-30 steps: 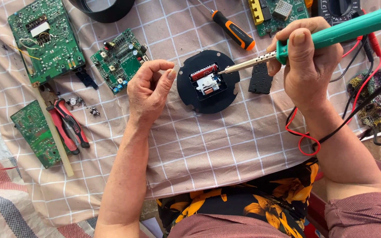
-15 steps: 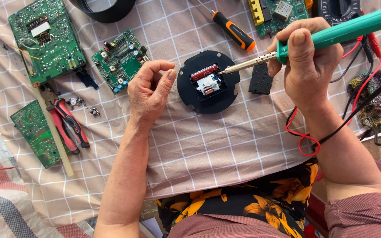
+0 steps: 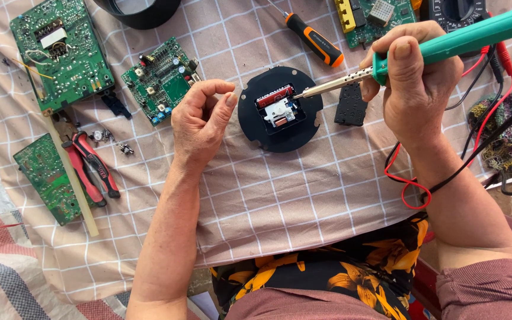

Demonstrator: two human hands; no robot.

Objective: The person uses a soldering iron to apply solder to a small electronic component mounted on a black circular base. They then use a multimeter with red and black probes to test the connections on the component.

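A round black disc lies on the checked cloth, with a red part and a small white and brown component in its square middle recess. My right hand grips a green-handled soldering iron, whose metal tip touches the right edge of the recess. My left hand rests just left of the disc, fingers curled with thumb and forefinger pinched together; I cannot see anything between them.
Green circuit boards lie at the top left, beside my left hand, at the far left and top right. Red-handled pliers, an orange-and-black screwdriver, a small black block and red and black leads surround the work.
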